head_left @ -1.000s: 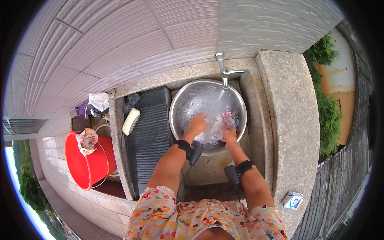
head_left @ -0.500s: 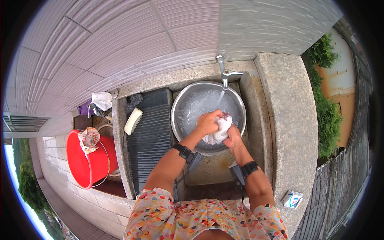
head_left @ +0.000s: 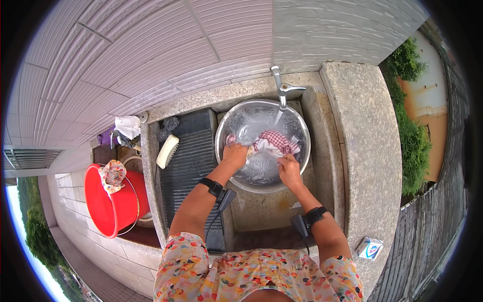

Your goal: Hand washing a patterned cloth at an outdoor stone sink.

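A round steel basin (head_left: 229, 123) full of water sits in a stone sink under a metal tap (head_left: 280, 88) with water running. In it lies a wet red-and-white checked cloth (head_left: 275, 141). My left hand (head_left: 235, 155) grips the cloth's left end at the basin's near-left side. Gripping the cloth's right part near the basin's front is my right hand (head_left: 290, 169). Both wrists wear black bands with small devices.
A dark ribbed washboard (head_left: 191, 166) lies left of the basin with a pale scrub brush (head_left: 167, 150) on it. A red bucket (head_left: 108, 201) with a floral cloth on its rim stands at left. A small blue-and-white box (head_left: 370, 247) rests on the stone ledge at right.
The cloth was bunched and lifted between both hands half a second ago; now it is lowered and spread in the water, and my hands have moved apart.
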The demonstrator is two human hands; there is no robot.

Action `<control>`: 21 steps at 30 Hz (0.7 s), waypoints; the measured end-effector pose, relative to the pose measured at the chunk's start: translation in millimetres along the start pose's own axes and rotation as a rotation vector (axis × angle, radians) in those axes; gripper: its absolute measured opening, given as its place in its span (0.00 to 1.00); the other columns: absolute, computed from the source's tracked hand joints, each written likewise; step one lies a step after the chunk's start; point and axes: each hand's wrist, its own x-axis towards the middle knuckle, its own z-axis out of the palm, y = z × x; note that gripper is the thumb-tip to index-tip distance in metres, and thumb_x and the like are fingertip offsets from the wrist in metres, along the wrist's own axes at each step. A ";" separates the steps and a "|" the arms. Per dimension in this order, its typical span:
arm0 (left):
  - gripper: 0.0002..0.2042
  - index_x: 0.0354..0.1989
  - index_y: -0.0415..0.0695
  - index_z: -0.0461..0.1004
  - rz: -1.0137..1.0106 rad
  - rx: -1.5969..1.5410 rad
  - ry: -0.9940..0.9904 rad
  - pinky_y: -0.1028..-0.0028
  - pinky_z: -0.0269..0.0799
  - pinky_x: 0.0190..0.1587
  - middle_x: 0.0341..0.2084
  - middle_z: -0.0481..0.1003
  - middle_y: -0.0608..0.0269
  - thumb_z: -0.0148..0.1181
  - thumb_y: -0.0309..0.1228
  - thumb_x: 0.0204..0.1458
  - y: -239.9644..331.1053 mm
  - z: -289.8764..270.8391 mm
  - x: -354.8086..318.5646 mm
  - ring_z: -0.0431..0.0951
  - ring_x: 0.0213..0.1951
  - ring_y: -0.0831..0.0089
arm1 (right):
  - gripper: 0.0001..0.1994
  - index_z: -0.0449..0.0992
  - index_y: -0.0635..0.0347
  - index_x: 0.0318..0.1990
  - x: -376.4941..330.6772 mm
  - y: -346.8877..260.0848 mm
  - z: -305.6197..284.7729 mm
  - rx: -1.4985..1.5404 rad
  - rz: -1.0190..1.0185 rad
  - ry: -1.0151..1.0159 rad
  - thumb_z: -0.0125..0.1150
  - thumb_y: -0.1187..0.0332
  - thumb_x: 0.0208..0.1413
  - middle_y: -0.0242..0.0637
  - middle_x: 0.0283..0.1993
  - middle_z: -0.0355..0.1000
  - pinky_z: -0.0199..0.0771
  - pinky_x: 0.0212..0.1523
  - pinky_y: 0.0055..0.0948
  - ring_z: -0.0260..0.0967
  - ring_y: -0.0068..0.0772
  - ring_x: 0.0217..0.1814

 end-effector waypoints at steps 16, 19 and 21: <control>0.24 0.48 0.64 0.64 0.091 -0.187 -0.071 0.62 0.67 0.43 0.55 0.52 0.50 0.51 0.24 0.40 31.3 26.6 14.8 0.61 0.48 0.46 | 0.31 0.49 0.61 0.57 9.4 29.2 33.8 -0.191 0.459 -0.262 0.55 0.69 0.44 0.58 0.47 0.60 0.63 0.46 0.40 0.61 0.57 0.46; 0.28 0.51 0.60 0.63 -0.071 -0.491 -0.294 0.62 0.66 0.44 0.52 0.56 0.54 0.52 0.20 0.37 33.2 6.7 34.1 0.64 0.44 0.51 | 0.21 0.63 0.67 0.44 15.6 25.7 29.2 -0.289 0.412 -0.247 0.57 0.72 0.38 0.56 0.40 0.63 0.64 0.44 0.39 0.62 0.55 0.42; 0.28 0.50 0.56 0.63 -0.146 -0.287 0.227 0.65 0.65 0.45 0.53 0.56 0.58 0.52 0.20 0.36 50.8 8.1 27.4 0.63 0.45 0.54 | 0.15 0.70 0.68 0.35 15.0 26.1 25.7 -0.370 0.347 -0.213 0.58 0.74 0.34 0.54 0.37 0.64 0.64 0.43 0.39 0.62 0.54 0.41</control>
